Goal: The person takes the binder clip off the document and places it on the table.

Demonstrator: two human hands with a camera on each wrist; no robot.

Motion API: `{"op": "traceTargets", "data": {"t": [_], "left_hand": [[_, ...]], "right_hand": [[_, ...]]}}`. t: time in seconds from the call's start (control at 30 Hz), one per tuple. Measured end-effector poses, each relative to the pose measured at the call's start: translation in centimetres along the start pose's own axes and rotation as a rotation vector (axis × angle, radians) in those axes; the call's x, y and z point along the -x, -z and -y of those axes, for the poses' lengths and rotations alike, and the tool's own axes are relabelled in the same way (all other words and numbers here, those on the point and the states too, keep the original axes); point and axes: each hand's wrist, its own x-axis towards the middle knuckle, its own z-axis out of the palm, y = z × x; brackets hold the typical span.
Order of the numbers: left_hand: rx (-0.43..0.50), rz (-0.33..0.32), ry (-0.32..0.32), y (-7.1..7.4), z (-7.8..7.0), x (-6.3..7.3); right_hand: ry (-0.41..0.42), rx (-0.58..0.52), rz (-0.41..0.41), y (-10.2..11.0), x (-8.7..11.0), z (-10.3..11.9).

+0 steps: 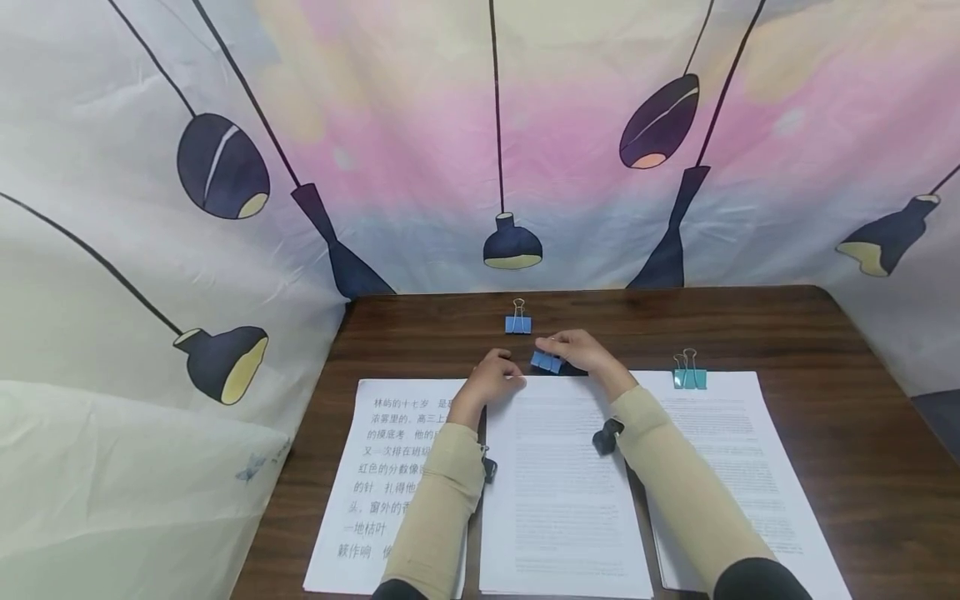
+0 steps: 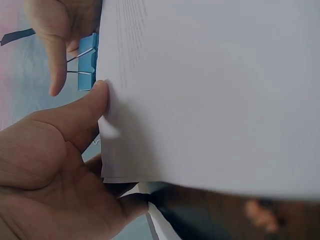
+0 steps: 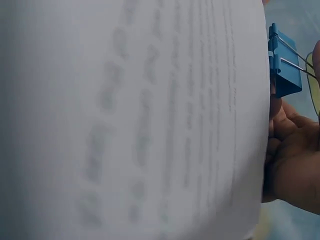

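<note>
The middle paper stack [image 1: 562,500] has its top edge raised off the table. My left hand [image 1: 491,385] pinches that stack near its top left corner, thumb on the front sheet and fingers behind, as the left wrist view [image 2: 55,155] shows. At the top edge my right hand [image 1: 588,354] holds a blue binder clip [image 1: 546,362] by its wire handles. The clip's mouth meets the paper edge in the right wrist view, where the clip [image 3: 285,62] faces the sheets. Whether it grips the paper I cannot tell.
A second blue binder clip [image 1: 518,324] stands farther back on the brown table [image 1: 420,333]. To the right lies a paper stack [image 1: 735,450] with a teal binder clip [image 1: 689,379] on its top edge. Another printed stack [image 1: 382,483] lies left, partly under my left sleeve. A patterned cloth [image 1: 420,167] hangs behind.
</note>
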Motion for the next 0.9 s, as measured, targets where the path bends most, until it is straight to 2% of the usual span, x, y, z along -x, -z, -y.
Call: {"op": "traceTargets", "data": {"t": [0.23,0.47,0.67,0.9], "left_hand": [[-0.010,0.021,0.010,0.1,0.2,-0.1],[-0.014,0.014,-0.002,-0.1,0.2,0.0],[-0.007,0.015,-0.011,-0.2,0.1,0.2],[-0.015,0.016,-0.026,-0.1,0.1,0.3]], "right_hand": [[0.024,0.044,0.021,1.1,-0.5,0.9],[0.092,0.165,0.029,2.8,-1.7,1.7],[0.134,0.277,-0.030,3.2,-3.5,1.8],[0.186,0.286,-0.067,2.8,-4.8,2.2]]}}
